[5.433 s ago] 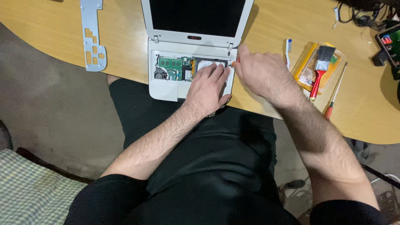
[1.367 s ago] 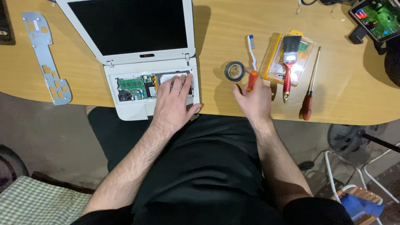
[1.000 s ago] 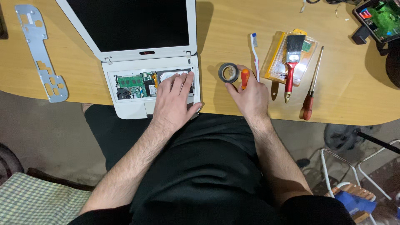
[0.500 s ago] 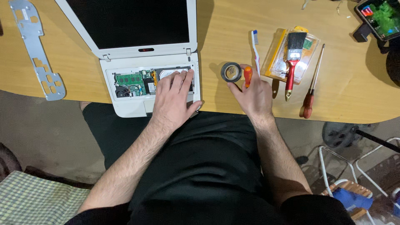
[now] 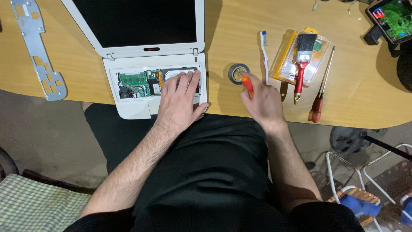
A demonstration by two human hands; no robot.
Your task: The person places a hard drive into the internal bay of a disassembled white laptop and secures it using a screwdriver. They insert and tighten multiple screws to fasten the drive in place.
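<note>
A white laptop (image 5: 141, 51) stands open on the wooden desk (image 5: 240, 25), its keyboard cover off so the green circuit board (image 5: 133, 80) and drive bay show. My left hand (image 5: 180, 99) lies flat on the exposed base, fingers over the drive. My right hand (image 5: 262, 99) is closed around a small orange-handled tool (image 5: 247, 83), whose tip sits beside a dark tape roll (image 5: 237, 73). What kind of tool it is cannot be made out.
A toothbrush (image 5: 264, 53), a red-handled paintbrush (image 5: 302, 64) on a yellow packet and a red-handled screwdriver (image 5: 321, 92) lie to the right. A grey metal bracket (image 5: 37, 47) lies far left. A lit screen (image 5: 392, 19) stands at the top right. Chair frames stand on the floor.
My right hand left the laptop, moved right to the tape roll and took up the orange-handled tool. My left hand stayed on the laptop base.
</note>
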